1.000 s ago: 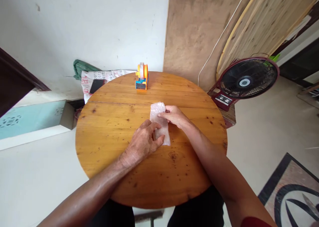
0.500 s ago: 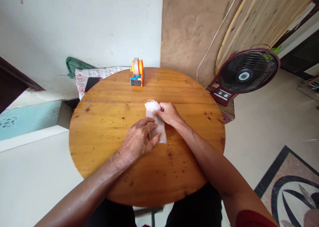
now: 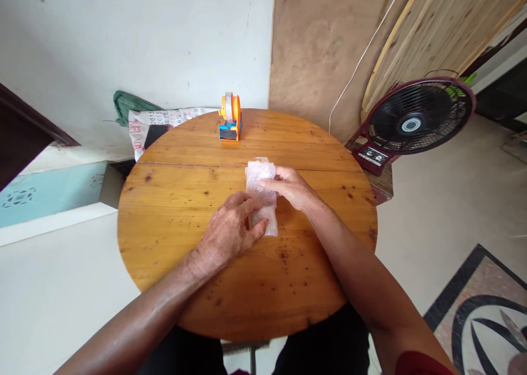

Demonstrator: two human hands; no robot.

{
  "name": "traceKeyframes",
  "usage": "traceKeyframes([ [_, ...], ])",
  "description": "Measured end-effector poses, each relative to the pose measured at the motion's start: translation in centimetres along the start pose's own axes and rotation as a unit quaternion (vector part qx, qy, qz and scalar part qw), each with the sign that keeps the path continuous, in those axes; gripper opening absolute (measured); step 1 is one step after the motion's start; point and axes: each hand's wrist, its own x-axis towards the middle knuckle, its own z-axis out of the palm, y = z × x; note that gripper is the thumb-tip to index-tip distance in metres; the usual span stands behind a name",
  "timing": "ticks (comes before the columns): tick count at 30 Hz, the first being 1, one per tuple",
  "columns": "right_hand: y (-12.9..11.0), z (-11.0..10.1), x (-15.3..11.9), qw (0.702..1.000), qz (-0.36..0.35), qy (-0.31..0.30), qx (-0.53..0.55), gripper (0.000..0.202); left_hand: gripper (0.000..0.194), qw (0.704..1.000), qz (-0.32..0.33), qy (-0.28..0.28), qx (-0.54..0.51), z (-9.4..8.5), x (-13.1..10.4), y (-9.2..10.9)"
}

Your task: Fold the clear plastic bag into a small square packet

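A strip of pale, see-through bubble wrap (image 3: 260,177) lies lengthwise on the round wooden table, its upper part folded over in a loose layer. Whether anything is inside cannot be made out. My right hand (image 3: 290,185) grips the right edge of the upper part, thumb on top and the other fingers partly hidden behind it. Over the lower left part rests my left hand (image 3: 236,221), fingers curved and thumb spread apart, touching the wrap without closing round it.
An orange and blue tape dispenser (image 3: 230,119) with a roll of tape stands at the table's (image 3: 177,216) far edge. Beyond the right edge is a dark red fan (image 3: 411,123). A printed white sack (image 3: 138,133) and green bag (image 3: 134,108) are behind the left edge.
My right hand has unfolded or raised the crumpled upper end of the bubble wrap, which now spreads wider and flatter. The left hand stays nearly in place. The view has shifted slightly.
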Motion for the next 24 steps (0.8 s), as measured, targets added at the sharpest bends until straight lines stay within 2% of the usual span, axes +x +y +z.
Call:
traceKeyframes([
  [5, -0.8, -0.5, -0.7, 0.999, -0.013, -0.037, -0.028, 0.019, 0.041, 0.999, -0.036, -0.019, -0.029, -0.3, 0.0, 0.1],
  [9, -1.8, 0.0, -0.9, 0.997, -0.015, -0.046, -0.052, 0.014, 0.036, 0.996, -0.058, -0.029, -0.058, -0.3, 0.2, -0.1],
  [13, -2.5, 0.7, -1.1, 0.996, -0.008, -0.015, -0.084, 0.013, 0.031, 0.996, -0.056, -0.021, -0.059, -0.1, 0.3, -0.1],
  [16, -2.5, 1.1, -1.4, 0.997, -0.011, -0.003, -0.077, 0.011, 0.029, 0.998, -0.057, 0.0, -0.04, 0.3, 0.2, -0.1],
  [20, -2.3, 1.9, -2.5, 0.998, -0.03, 0.024, -0.041, 0.012, 0.033, 0.99, -0.13, 0.049, -0.026, 1.1, -0.2, 0.1],
  [24, -2.0, 2.8, -3.8, 0.998, -0.056, 0.041, 0.006, 0.021, 0.051, 0.977, -0.181, 0.093, -0.06, 1.7, -0.6, 0.0],
])
